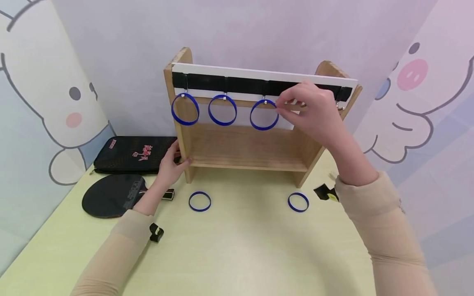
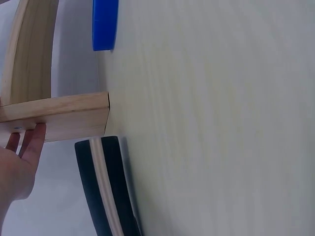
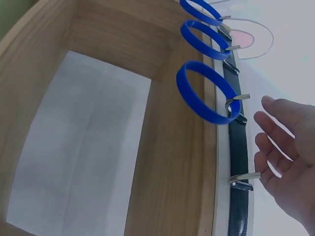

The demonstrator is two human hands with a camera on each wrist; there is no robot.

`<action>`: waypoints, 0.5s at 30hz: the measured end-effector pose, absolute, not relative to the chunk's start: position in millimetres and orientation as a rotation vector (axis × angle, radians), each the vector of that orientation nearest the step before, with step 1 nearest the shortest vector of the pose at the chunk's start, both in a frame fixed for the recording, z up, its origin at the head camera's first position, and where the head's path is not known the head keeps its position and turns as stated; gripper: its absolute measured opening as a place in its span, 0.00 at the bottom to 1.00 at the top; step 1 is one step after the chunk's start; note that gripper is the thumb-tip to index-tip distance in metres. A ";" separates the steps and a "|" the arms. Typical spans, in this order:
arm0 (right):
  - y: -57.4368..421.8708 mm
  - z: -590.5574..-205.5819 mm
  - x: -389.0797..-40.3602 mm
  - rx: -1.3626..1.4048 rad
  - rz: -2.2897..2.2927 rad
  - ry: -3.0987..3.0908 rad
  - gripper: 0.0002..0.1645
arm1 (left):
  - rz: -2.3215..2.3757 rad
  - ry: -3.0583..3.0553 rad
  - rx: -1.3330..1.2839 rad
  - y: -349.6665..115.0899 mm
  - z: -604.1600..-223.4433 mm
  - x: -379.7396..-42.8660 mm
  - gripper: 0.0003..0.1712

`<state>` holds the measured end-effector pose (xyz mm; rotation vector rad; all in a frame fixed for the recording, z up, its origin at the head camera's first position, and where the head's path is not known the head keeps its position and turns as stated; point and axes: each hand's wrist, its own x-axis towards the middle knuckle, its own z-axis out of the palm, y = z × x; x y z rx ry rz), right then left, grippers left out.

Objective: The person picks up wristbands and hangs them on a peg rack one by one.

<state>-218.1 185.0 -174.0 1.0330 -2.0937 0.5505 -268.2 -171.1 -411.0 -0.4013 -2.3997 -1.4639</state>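
A wooden shelf (image 1: 244, 148) stands on the table, with a white board and black strip carrying metal hooks across its upper front. Three blue rings (image 1: 185, 109) (image 1: 222, 110) (image 1: 264, 115) hang from the hooks. My right hand (image 1: 314, 109) is beside the third ring; the right wrist view shows its fingers loosely bent, with nothing between them, apart from the ring. Below it a bare hook (image 3: 244, 177) sticks out. My left hand (image 1: 172, 166) grips the shelf's left side panel low down, thumb at the front edge and fingers on the outer face.
Two more blue rings (image 1: 200, 201) (image 1: 298, 202) lie on the table (image 1: 237, 255) in front of the shelf. To the left are a black table tennis paddle (image 1: 111, 195) and a black zip case (image 1: 137, 154) behind it. A patterned wall (image 1: 252, 33) stands behind.
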 end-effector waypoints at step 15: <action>222.3 -216.6 -196.5 1.123 0.557 -2.161 0.15 | -1.448 -2.394 -0.385 -170.9 -410.1 -268.9 0.43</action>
